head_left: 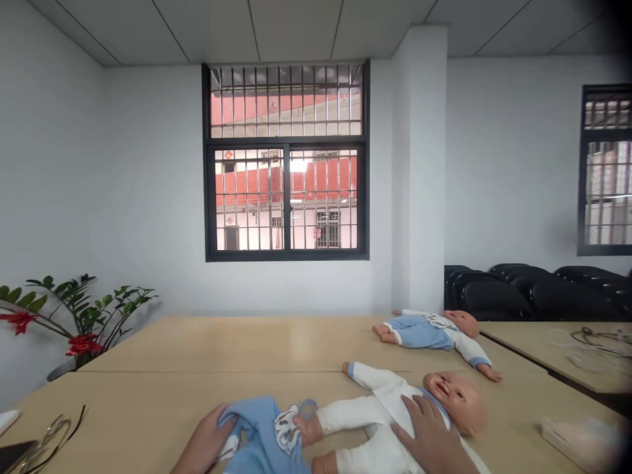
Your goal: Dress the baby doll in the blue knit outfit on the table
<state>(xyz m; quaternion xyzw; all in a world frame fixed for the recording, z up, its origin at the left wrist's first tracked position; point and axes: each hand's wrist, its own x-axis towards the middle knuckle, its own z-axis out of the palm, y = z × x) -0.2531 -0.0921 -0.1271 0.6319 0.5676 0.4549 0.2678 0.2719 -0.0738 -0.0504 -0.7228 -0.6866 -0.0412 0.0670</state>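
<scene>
A doll (385, 415) in a white long-sleeved top and white leggings lies on its back on the wooden table (187, 388), head to the right. My right hand (432, 434) rests on its chest with the fingers spread. At the doll's feet is a light blue garment (261, 428) with a cartoon face print and a strap loop. My left hand (210, 438) grips the garment's left edge, the fingertips hidden under the cloth. One doll foot touches the print. A second doll (424, 329), dressed in blue overalls and a white top, lies farther back.
Eyeglasses (52, 434) and a dark object lie at the left edge. A pale box (567, 441) sits at the right. Cables (592, 339) rest on the adjoining table. A potted plant (81, 329) stands left; black chairs (494, 296) are behind at right.
</scene>
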